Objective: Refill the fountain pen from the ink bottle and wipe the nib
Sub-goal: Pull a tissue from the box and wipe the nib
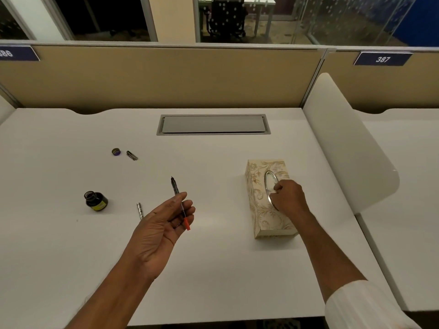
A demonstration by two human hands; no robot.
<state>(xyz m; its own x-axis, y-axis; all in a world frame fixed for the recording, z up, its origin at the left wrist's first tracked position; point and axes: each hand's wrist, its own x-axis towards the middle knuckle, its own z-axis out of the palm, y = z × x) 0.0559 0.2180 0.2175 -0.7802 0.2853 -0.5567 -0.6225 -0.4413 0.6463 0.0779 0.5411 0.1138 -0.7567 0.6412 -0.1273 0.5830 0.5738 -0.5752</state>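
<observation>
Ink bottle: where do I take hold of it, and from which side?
Grip the ink bottle round its wide labelled body, below the narrow neck, coming in level from its near side. It stands uncapped on the desk, so a grasp from above would probably cover the open mouth or tip it.

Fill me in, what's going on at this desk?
A person is partway through refilling a pen. The left hand holds the fountain pen with its nib pointing away; its barrel lies on the desk beside that hand. The right hand is at the opening of the tissue box, fingers curled, and no tissue is visible yet. The ink bottle stands open on the left. The bottle cap and pen cap lie farther back.
</observation>
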